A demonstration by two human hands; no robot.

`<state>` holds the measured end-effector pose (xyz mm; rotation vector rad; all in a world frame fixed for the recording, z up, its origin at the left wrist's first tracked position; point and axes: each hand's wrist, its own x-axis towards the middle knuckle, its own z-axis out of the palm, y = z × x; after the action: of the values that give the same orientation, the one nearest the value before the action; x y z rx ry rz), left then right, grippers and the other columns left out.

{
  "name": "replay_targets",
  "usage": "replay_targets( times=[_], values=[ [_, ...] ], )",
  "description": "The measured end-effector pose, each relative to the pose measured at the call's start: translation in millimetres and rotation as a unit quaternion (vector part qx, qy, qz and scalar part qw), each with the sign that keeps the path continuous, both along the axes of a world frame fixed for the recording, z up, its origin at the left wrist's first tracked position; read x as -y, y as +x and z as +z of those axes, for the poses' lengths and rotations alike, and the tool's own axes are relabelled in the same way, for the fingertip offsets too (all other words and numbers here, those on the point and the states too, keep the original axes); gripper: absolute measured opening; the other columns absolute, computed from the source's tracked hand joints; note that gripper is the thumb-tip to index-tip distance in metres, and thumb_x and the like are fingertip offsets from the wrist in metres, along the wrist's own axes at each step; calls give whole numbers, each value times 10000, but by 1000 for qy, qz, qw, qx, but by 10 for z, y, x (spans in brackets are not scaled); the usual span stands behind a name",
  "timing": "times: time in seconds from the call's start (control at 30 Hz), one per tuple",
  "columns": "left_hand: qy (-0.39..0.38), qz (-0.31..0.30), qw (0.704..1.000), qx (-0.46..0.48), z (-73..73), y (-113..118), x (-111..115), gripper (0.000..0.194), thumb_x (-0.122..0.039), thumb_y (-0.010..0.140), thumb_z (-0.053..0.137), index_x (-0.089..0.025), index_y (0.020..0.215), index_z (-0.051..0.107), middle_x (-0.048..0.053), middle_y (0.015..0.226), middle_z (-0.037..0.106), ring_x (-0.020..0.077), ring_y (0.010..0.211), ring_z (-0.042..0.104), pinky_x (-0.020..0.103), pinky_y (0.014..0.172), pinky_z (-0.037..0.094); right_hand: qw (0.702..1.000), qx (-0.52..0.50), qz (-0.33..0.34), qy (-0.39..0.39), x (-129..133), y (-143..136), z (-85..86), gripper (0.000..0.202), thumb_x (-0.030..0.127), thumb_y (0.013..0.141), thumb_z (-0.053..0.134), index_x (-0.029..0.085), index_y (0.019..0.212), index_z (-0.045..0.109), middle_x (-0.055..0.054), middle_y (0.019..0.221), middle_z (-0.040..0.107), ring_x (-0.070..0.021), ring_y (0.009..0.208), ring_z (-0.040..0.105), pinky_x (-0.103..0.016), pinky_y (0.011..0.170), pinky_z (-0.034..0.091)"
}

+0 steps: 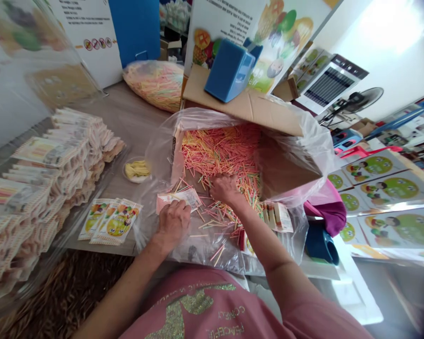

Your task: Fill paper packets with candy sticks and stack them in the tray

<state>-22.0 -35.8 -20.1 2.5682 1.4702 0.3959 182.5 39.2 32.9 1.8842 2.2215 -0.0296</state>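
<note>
My left hand (174,219) lies over a printed packet (188,198) on the plastic-covered table, its fingers together and pressing on the packet's left part. To the right, my right hand (224,187) reaches down into coloured thin sticks (222,146) at the mouth of a plastic-lined cardboard box (286,165). Its fingers curl among the sticks; whether they hold any is hidden. Loose sticks are scattered between and below both hands. Left of my left hand, several printed packets (116,221) lie fanned out.
Stacked packets (49,174) fill the left side. A small bowl (137,170) holds yellow strips. Behind is a clear bag of sticks (155,82). A blue holder (229,70) rests on the box flap. More packets (277,215) and a dark blue container (321,244) are at the right.
</note>
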Motion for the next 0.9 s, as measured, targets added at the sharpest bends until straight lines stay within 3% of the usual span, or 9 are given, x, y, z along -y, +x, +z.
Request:
replay_targets(
  times=[0.13, 0.27, 0.47, 0.63, 0.73, 0.9],
  values=[
    [-11, 3, 1000, -9, 49, 24, -4, 220, -99, 888, 539, -179, 920, 742, 133, 964, 737, 305, 954, 663, 414, 806, 472, 997, 33, 72, 18, -142, -46, -57, 370, 102, 931, 451, 96, 1163, 739, -240, 1192, 726, -365, 1181, 589, -537, 984, 405],
    [-24, 7, 999, -23, 100, 42, 2, 232, -86, 883, 543, -172, 938, 751, 144, 986, 745, 309, 969, 663, 416, 818, 476, 998, 29, 44, 44, -278, 32, -72, 396, 102, 946, 431, 123, 1213, 724, -240, 1209, 711, -352, 1173, 566, -522, 971, 382],
    [-19, 11, 1000, -15, 47, 22, 6, 221, -78, 866, 558, -159, 919, 756, 130, 946, 746, 298, 962, 674, 407, 834, 485, 989, 30, 64, 133, -282, 133, -123, 566, 147, 1011, 363, 225, 1561, 475, -216, 1565, 491, -367, 1347, 428, -590, 1055, 326],
    [11, 24, 1000, -6, -1, 13, -1, 188, -95, 868, 575, -174, 857, 746, 107, 879, 739, 272, 896, 671, 379, 786, 477, 985, 54, 113, 122, -394, 144, -220, 500, 120, 990, 381, 167, 1445, 583, -232, 1575, 467, -402, 1423, 352, -694, 1116, 255],
    [19, 28, 999, -1, -5, 13, -13, 169, -107, 867, 590, -185, 811, 729, 94, 850, 727, 253, 863, 660, 361, 765, 464, 983, 46, 132, 119, -491, 108, -253, 482, 103, 1003, 338, 162, 1401, 603, -230, 1489, 547, -386, 1369, 420, -681, 1112, 283],
    [13, 32, 999, -5, 27, -7, -42, 199, -135, 909, 575, -192, 772, 708, 86, 830, 712, 241, 856, 652, 349, 764, 456, 988, -2, 100, 119, -624, 87, -297, 454, 113, 1017, 321, 162, 1333, 644, -228, 1359, 630, -353, 1225, 539, -614, 1048, 361]
  ],
)
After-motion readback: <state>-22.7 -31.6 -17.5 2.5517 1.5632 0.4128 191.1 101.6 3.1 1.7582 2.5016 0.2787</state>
